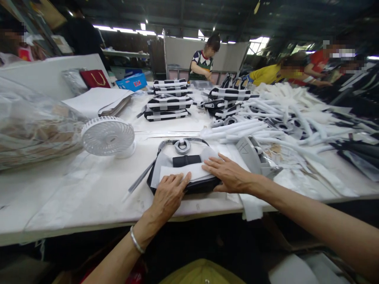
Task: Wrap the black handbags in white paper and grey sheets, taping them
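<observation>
A white fan (110, 137) stands near a blue box (132, 82).

Black bag (204, 187) lying flat on a white table (74, 197), white padding strip (194, 169) lengthwise across it

roof (189, 14) dim | tube lights (128, 30), window (258, 45) glaring behind | tabletop (109, 193) softly lit | outer edges stretched, blurred

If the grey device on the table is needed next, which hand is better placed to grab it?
Probably the right hand: it lies nearer the grey device, while the left hand is farther off; both touch the white strip.
</observation>
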`<state>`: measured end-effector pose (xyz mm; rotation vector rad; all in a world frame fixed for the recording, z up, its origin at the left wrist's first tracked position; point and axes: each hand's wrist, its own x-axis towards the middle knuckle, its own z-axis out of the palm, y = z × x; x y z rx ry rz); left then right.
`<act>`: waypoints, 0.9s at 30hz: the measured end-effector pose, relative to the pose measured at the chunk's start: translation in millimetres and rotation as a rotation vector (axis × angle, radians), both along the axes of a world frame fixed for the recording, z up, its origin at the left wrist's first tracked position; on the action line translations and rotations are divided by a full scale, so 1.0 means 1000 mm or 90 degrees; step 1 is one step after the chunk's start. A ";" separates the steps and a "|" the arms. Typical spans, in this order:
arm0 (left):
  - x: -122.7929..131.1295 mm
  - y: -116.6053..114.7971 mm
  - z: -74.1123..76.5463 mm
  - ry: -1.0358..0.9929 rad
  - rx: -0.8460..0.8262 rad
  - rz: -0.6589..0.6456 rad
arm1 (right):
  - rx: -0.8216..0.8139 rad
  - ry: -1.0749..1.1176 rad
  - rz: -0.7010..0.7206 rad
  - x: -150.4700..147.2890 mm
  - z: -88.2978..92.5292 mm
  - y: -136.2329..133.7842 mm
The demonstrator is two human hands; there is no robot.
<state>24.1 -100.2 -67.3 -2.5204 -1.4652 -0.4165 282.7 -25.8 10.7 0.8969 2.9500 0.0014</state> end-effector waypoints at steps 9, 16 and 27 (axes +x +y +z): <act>0.001 0.002 -0.010 0.013 0.060 -0.008 | 0.140 0.171 0.053 0.011 -0.066 0.012; 0.004 -0.001 -0.017 0.028 0.057 0.010 | 0.213 0.278 -0.028 0.014 -0.101 -0.007; 0.003 -0.001 -0.017 0.063 0.091 0.015 | 0.135 0.274 -0.033 -0.058 0.083 0.006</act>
